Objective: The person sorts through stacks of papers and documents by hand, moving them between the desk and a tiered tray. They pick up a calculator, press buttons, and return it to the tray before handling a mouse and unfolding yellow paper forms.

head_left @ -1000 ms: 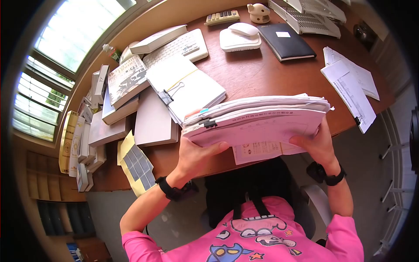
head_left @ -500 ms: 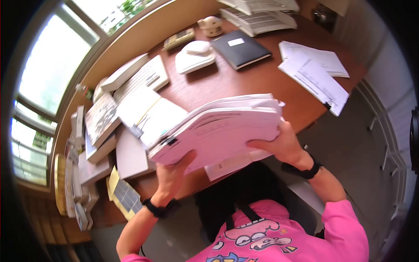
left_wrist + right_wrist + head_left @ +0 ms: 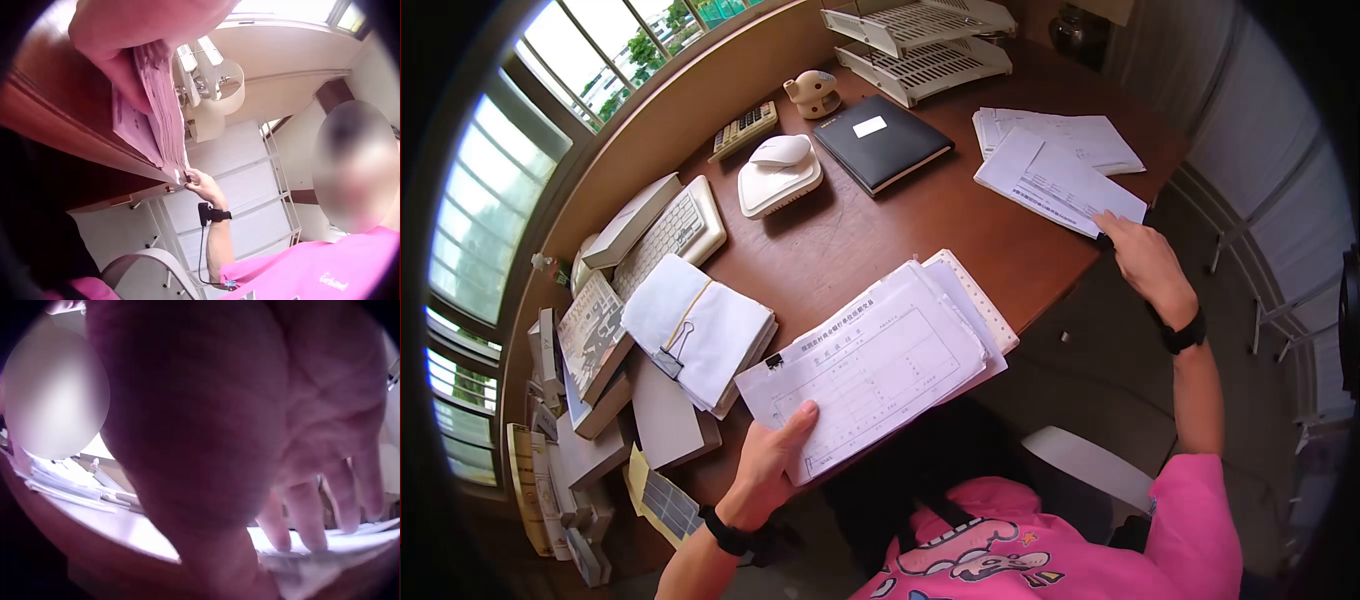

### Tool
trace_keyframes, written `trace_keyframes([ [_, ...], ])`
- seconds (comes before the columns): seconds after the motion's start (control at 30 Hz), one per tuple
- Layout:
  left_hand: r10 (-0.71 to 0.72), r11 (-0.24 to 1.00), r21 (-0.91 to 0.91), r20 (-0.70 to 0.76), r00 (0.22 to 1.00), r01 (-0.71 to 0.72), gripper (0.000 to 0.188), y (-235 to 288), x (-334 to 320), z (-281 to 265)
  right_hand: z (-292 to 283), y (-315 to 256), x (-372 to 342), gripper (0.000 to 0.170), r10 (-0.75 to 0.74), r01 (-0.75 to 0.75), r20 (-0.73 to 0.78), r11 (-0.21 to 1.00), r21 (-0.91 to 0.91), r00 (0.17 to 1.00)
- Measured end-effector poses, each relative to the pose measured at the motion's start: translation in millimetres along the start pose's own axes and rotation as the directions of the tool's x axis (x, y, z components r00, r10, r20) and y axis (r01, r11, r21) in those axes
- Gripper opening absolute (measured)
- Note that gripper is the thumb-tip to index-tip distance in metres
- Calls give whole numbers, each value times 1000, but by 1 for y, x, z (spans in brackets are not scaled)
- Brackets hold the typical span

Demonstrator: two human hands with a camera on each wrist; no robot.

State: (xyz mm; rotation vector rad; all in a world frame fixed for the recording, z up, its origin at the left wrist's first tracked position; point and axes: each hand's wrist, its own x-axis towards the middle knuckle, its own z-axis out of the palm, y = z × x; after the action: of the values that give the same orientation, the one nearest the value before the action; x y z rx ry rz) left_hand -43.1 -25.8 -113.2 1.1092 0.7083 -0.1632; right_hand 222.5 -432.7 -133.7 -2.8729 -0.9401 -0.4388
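My left hand (image 3: 768, 465) grips the lower left corner of a thick paper stack (image 3: 880, 365), thumb on the printed top form. A small black clip (image 3: 774, 361) sits on the stack's upper left edge; in the left wrist view the page edges (image 3: 165, 106) show below that hand. Over at the desk's right side, my right hand (image 3: 1148, 265) pinches the near corner of some clipped sheets (image 3: 1050, 180), right by their dark clip. Its fingers (image 3: 306, 519) look fairly straight in the right wrist view, tips at the sheets.
More paper (image 3: 1110, 140) lies beneath the clipped sheets. Left of the stack rests a banded paper bundle (image 3: 695, 325) with a binder clip, beside books (image 3: 595, 325) and a keyboard (image 3: 665, 240). Behind are a black notebook (image 3: 885, 150), a white box with a mouse (image 3: 780, 180) and letter trays (image 3: 925, 65).
My right hand has left the thick stack and moved right to the clipped sheets. The stack has tipped flatter, with my left hand alone on it. The head view has turned right.
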Motion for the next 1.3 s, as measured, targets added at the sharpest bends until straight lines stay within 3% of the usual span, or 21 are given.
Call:
trace_keyframes([
  [0.07, -9, 1000, 2, -1, 1000, 9, 48, -3, 2, -2, -27, -1, 2, 33, 144, -170, 144, 967, 190, 979],
  [0.1, 8, 1000, 29, 1, 1000, -8, 48, -3, 2, -2, -40, -6, 2, 33, 128, -157, 150, 968, 194, 980],
  [0.17, 30, 999, 36, -20, 999, -29, 47, 0, 2, -1, -63, -21, 0, 25, 199, -167, -90, 945, 280, 976],
  [0.23, -39, 999, 17, -12, 999, 39, 46, 4, 1, 1, -70, -31, 0, 25, 228, -135, -244, 928, 346, 943],
  [0.3, -60, 998, 6, -54, 997, 60, 46, 6, 0, 2, -80, -64, 3, 28, 262, -172, -196, 907, 385, 945],
  [0.37, -24, 999, 30, -6, 1000, 24, 47, 2, 2, -3, -78, -98, 8, 31, 132, 32, -361, 910, 413, 923],
  [0.43, -12, 997, 82, -7, 1000, 13, 48, -1, 4, -9, -59, -129, 16, 36, -167, 370, -438, 822, 432, 883],
  [0.5, -85, 983, -166, -4, 996, 84, 54, -3, 5, -13, -45, -154, 25, 40, -477, 552, -283, 764, 335, 832],
  [0.53, -93, 942, -315, 89, 992, 117, 60, -5, 5, -17, -35, -162, 23, 41, -552, 585, -195, 751, 306, 811],
  [0.57, -90, 940, -323, 81, 993, 111, 60, -8, 6, -23, -24, -169, 21, 42, -619, 620, -104, 734, 278, 779],
  [0.63, 82, 958, -284, 128, 988, -42, 62, -11, 5, -31, -9, -176, 16, 44, -614, 606, -108, 708, 363, 782],
  [0.7, 44, 967, -255, 106, 993, -15, 69, -8, 3, -25, -6, -179, 11, 48, -547, 522, -83, 727, 446, 833],
  [0.83, 149, 946, -312, 190, 970, -84, 84, -4, 1, -18, -9, -190, 0, 49, -472, 451, -75, 765, 461, 878],
  [0.93, 120, 953, -293, 149, 981, -72, 79, -7, 5, -19, -8, -180, 0, 50, -371, 369, -92, 805, 464, 924],
  [1.0, 7, 994, -109, 46, 999, -2, 63, -5, 1, -16, -12, -176, -1, 51, -359, 341, -67, 786, 516, 931],
  [1.1, 47, 999, 5, 28, 998, -47, 50, -6, 2, -13, -15, -178, -4, 51, -354, 318, -55, 748, 582, 934],
  [1.17, 52, 999, -17, 5, 999, -52, 48, -4, 1, -11, -17, -179, -3, 51, -359, 331, -75, 733, 594, 930],
  [1.3, 6, 993, -116, -31, 999, -10, 49, 1, -6, -7, -12, -164, 1, 50, -207, 260, -158, 742, 618, 965],
])
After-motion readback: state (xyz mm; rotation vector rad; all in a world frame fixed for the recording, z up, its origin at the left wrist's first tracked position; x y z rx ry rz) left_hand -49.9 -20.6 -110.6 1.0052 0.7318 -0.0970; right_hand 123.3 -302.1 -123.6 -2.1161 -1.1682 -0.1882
